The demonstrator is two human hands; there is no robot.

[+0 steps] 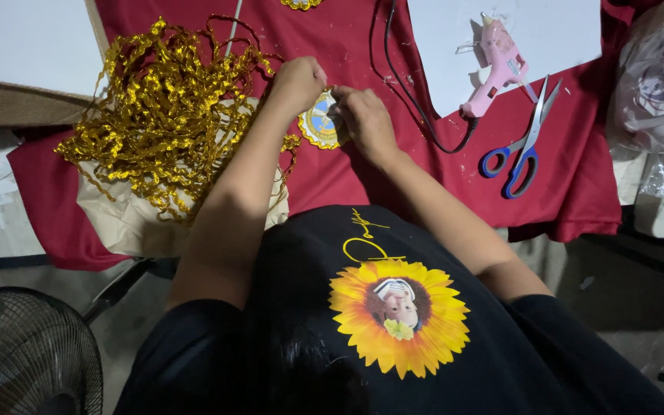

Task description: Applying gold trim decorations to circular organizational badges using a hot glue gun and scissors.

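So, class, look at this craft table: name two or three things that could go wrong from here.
1. The glue gun lies on white paper with its cord running close to the right hand; a snagged cord could drag it.
2. The scissors lie open near the right forearm, so a sweep might catch the blades.
3. The gold trim is heaped in a tangle by the left hand; pulling it may knot it or shift the badge both hands pinch.

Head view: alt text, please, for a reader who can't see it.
Both hands, left hand and right hand, pinch a small round gold-edged badge on a red cloth. Tangled gold trim lies left; pink glue gun and blue-handled scissors lie right.
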